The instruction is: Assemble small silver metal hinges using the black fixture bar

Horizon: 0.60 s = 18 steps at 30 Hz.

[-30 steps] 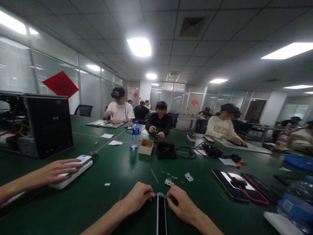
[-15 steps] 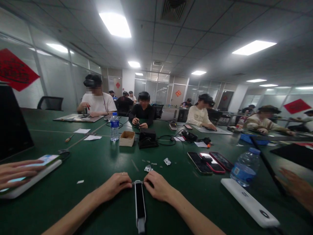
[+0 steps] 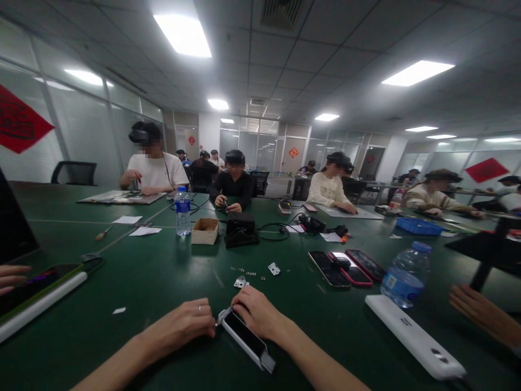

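Observation:
A narrow, oblong device with a white rim and a black face lies tilted on the green table. A grey tab sticks out at its near end. My right hand is closed round the far end of the device, fingers on its right edge. My left hand is closed too, its fingertips pinched at a small metal piece at the device's far left corner. What exactly lies between those fingertips is partly hidden. Just beyond my right hand are a small metal bracket, several tiny rings and a perforated metal plate.
Phones, a water bottle and a white power bank stand to the right. A cardboard box and another bottle are ahead. Other people's hands show at the far left and right.
The device has swung from pointing straight at me to slanting, its near end now toward the right. My left hand has moved slightly nearer to me. The view has shifted a little.

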Available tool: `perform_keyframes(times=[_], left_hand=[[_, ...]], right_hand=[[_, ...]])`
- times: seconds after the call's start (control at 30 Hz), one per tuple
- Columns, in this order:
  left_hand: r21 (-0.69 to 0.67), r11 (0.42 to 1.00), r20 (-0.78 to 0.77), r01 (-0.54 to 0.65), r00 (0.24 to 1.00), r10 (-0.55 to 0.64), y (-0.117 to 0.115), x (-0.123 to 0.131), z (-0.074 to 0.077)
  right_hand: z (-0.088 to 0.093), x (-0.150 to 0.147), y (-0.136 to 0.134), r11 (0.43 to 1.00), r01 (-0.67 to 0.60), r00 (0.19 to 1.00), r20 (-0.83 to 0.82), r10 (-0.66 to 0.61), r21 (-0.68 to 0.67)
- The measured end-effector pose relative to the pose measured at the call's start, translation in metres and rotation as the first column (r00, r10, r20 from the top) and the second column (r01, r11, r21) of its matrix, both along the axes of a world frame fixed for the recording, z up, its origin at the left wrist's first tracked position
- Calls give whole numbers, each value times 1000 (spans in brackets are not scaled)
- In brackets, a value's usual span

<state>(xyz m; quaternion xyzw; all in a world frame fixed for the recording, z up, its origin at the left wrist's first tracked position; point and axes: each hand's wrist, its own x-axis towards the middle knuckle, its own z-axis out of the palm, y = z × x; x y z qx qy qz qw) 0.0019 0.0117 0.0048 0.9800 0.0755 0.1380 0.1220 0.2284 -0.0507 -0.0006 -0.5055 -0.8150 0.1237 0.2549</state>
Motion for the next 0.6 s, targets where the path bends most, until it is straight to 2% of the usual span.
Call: perform_keyframes(times=[0.2,0.33,0.47,0.6], left_hand=[[79,996,43,-39,998,36,-4,0,-1],[38,998,41,-60,997,58,-1,-2,-3],[-133,978,76,-159,983,170,1,-1,-4],[-378,883,78,-280,940,331,0,1,-2]], right_hand=[[-5,0,3,1000,-11,1000,14,11,28],[-5,0,2,1000,-7,1000,26,6,29],[-1,-3,-1,1000,3,999,38,-4,10],[0,-4,-2,1000,-4,1000,27,3,13]])
